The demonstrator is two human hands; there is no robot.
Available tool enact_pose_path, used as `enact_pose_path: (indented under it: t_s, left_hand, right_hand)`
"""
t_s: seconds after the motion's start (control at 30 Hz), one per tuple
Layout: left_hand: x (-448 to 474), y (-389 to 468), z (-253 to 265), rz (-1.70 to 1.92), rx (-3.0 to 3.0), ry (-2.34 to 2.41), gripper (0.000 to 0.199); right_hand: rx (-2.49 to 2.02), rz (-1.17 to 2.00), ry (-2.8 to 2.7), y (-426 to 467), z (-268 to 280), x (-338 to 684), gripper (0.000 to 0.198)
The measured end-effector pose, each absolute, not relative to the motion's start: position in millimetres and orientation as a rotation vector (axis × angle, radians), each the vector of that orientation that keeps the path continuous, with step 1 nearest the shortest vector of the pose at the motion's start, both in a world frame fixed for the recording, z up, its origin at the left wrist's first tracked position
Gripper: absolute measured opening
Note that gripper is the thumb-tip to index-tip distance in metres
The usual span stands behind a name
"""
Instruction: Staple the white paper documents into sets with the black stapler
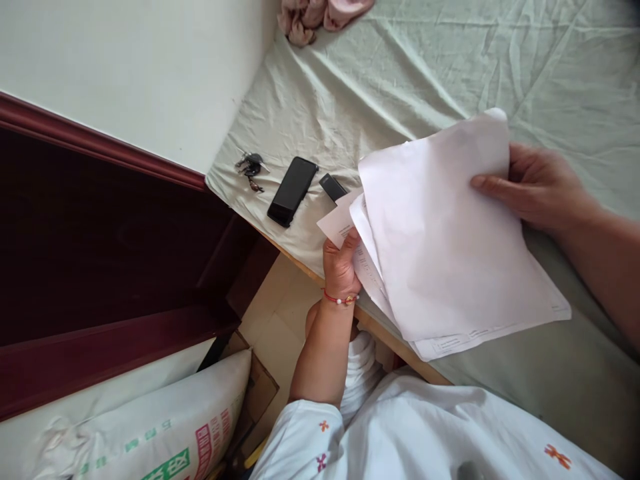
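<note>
A loose stack of white paper sheets [440,233] is held up over the bed, its top sheet blank on the side I see. My left hand [342,263], with a red beaded bracelet at the wrist, pinches the left edge of the stack, thumb on top. Printed lines show on the lower sheets beside that thumb. My right hand [540,187] grips the upper right edge, its thumb across the front and its fingers mostly behind the paper. Close to the left hand, a small black rectangular object [332,187] lies partly behind the sheets.
On the pale green bed sheet [400,80] lie a black phone [293,191] and a bunch of keys [251,165]. Pink cloth [320,17] is crumpled at the back. A dark red wooden panel [110,233] and a printed white sack [165,427] stand on the left.
</note>
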State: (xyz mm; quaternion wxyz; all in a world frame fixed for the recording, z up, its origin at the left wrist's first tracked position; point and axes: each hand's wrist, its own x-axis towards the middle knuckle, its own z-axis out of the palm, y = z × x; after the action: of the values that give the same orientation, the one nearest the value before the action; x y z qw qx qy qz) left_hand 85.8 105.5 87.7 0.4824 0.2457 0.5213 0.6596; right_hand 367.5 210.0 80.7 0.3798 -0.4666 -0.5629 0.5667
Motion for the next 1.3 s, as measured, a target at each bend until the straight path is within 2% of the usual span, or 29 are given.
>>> enact_pose_path:
  t_s: [0.13,0.23,0.37,0.5,0.73,0.93,1.17,1.3]
  left_hand:
    - [85,103,89,1.588,0.578,1.214,0.052]
    - [84,102,89,1.589,0.529,1.193,0.053]
    - [85,99,89,1.529,0.496,1.205,0.062]
    - [86,96,90,1.456,0.496,1.196,0.059]
    - [86,101,93,1.517,0.428,1.180,0.051]
    - [90,110,97,1.518,0.259,1.173,0.026]
    - [83,108,95,1.401,0.377,1.185,0.039]
    - [79,107,90,1.431,0.417,1.197,0.046]
  right_hand:
    - [-1.148,1.576,-1.417,209,86,370,0.036]
    - [-1.129,1.609,-1.436,209,85,370,0.043]
    - [-1.193,1.542,-1.535,214,81,371,0.058]
    - [-1.258,1.448,-1.655,218,79,375,0.066]
    - [-1.315,1.549,-1.366,207,82,371,0.037]
    - [-1.288,1.502,-1.171,205,89,363,0.025]
    - [-1.288,1.433,-0.973,215,83,372,0.031]
    - [-1.332,1.418,-0.933,215,89,372,0.028]
